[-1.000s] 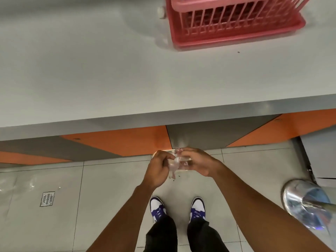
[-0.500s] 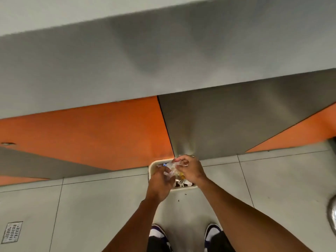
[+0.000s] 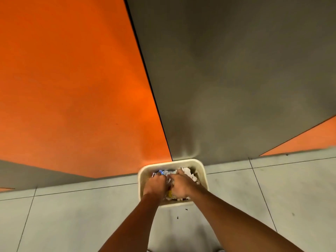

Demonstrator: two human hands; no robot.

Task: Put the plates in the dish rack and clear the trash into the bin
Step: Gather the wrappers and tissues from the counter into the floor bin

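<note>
I see both hands low in the middle of the frame, down inside the mouth of a cream, round-cornered bin [image 3: 204,176]. The bin stands on the grey tiled floor [image 3: 72,215], with its far rim right up against the base of the cabinet front.

The left hand [image 3: 156,184] and the right hand [image 3: 180,185] are pressed knuckle to knuckle. Their fingers are curled down on a crumpled clear plastic wrapper [image 3: 169,179], which is pinched between them. The wrapper sits within the bin's rim, at the top of the trash. I cannot see the fingertips themselves, as they are buried in the pile.

A blue-and-silver foil packet [image 3: 163,172] lies in the bin just beyond the left hand. Crumpled white paper [image 3: 189,174] fills the far right corner, beside the right hand. A scrap of something yellow [image 3: 170,193] shows below the gap between the wrists. I cannot tell what it is.

A few dark crumbs [image 3: 177,217] lie on the floor just in front of the bin, between my forearms.

An orange panel [image 3: 72,79] takes up the upper left of the frame and a grey panel [image 3: 236,70] the upper right. A dark seam between them runs down to the bin.
</note>
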